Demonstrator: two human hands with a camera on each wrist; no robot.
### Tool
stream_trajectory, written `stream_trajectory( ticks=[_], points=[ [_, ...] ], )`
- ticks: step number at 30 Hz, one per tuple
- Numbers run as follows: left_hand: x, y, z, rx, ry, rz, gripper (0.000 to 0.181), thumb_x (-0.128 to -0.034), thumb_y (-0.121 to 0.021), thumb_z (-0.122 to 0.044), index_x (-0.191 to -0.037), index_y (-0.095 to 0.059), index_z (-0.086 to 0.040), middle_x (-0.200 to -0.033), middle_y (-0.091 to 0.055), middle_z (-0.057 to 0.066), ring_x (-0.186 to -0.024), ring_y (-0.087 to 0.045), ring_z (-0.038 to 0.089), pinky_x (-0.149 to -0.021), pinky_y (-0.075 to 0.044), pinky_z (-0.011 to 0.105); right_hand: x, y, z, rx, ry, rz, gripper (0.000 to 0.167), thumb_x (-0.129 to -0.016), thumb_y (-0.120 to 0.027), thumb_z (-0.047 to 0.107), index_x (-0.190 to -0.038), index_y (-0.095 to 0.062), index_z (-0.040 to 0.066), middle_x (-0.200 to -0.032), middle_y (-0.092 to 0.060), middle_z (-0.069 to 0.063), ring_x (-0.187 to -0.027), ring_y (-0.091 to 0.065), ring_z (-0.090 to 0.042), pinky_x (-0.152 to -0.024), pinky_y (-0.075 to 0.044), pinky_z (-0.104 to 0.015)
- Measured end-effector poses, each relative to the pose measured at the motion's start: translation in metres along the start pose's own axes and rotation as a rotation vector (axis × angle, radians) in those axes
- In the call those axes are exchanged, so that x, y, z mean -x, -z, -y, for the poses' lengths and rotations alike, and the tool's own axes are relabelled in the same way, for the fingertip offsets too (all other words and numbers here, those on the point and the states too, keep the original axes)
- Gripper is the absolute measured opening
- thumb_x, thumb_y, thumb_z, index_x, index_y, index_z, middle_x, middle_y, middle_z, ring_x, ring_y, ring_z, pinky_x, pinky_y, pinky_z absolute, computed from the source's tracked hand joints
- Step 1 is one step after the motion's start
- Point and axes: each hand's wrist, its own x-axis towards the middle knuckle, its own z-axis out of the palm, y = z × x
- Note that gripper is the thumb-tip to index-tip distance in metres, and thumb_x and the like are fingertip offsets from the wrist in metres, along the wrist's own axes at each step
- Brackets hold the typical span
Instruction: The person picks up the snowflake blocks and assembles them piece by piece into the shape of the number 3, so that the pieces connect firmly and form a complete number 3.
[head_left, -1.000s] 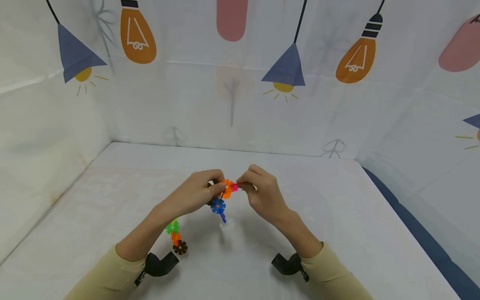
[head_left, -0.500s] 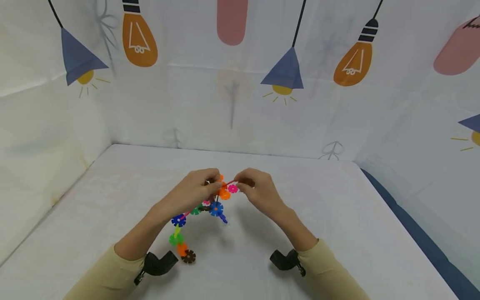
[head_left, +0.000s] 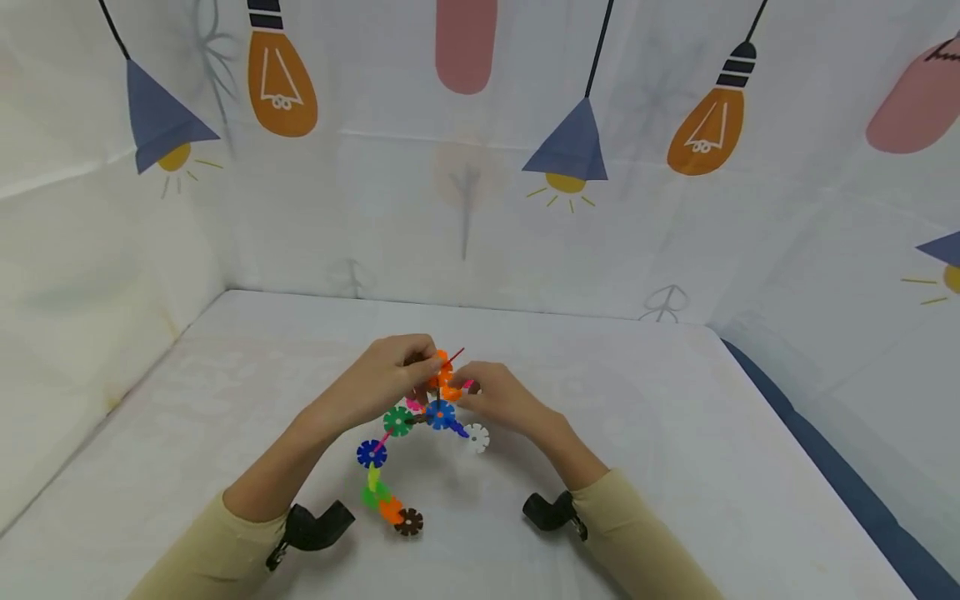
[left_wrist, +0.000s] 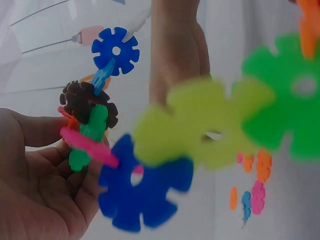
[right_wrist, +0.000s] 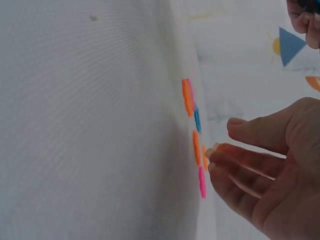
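While left hand (head_left: 390, 371) pinches disc chain (head_left: 393, 425), long axis curving nearward — right hand (head_left: 501, 398) unclenched, empty

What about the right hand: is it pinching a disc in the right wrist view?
No, the right hand has its thumb apart from its fingers, with nothing pinched between them.

No text, label or number can be read.
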Motion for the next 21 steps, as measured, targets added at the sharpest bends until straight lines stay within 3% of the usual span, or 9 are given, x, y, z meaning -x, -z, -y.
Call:
stream_trajectory(
  ticks=[7, 12, 18, 21],
  points=[
    [0.001, 0.005, 0.000, -0.018, -0.028, 0.007, 0.028, -0.1034, -0.050, -0.031, -0.090, -0.061, -0.009, -0.082, -0.068, 0.004, -0.077, -0.067, 0.022, -0.073, -0.053, 0.036, -0.007, -0.004, 0.000, 0.011, 0.081, 0.074, 0.031, -0.083, -0.060, -0.007, -0.112, -0.065, 0.001, -0.105, -0.064, -0.013, -0.077, -0.050, -0.016, -0.067, -0.045, -0.021],
    [0.000, 0.005, 0.000, 0.001, -0.037, 0.013, 0.028, -0.1029, -0.051, -0.031, -0.088, -0.061, -0.009, -0.077, -0.065, 0.008, -0.072, -0.064, 0.024, -0.072, -0.053, 0.038, -0.007, -0.006, -0.001, 0.078, 0.159, 0.093, 0.024, -0.083, -0.059, -0.011, -0.102, -0.066, 0.002, -0.100, -0.060, -0.016, -0.079, -0.049, -0.018, -0.067, -0.040, -0.020],
    [-0.001, 0.006, 0.000, 0.055, -0.051, 0.028, 0.027, -0.1024, -0.052, -0.028, -0.088, -0.062, -0.007, -0.077, -0.064, 0.012, -0.072, -0.065, 0.031, -0.073, -0.055, 0.039, -0.006, -0.009, 0.003, 0.112, 0.170, 0.057, 0.006, -0.091, -0.065, 0.002, -0.088, -0.070, 0.003, -0.090, -0.061, -0.008, -0.078, -0.049, -0.016, -0.070, -0.041, -0.020],
    [-0.001, 0.007, 0.000, 0.092, -0.052, 0.045, 0.026, -0.1027, -0.052, -0.025, -0.090, -0.063, -0.006, -0.077, -0.063, 0.012, -0.073, -0.066, 0.033, -0.072, -0.057, 0.037, -0.007, -0.011, 0.005, 0.094, 0.167, 0.053, 0.010, -0.092, -0.067, 0.007, -0.083, -0.067, 0.004, -0.081, -0.058, -0.005, -0.075, -0.047, -0.013, -0.068, -0.040, -0.019]
  ],
)
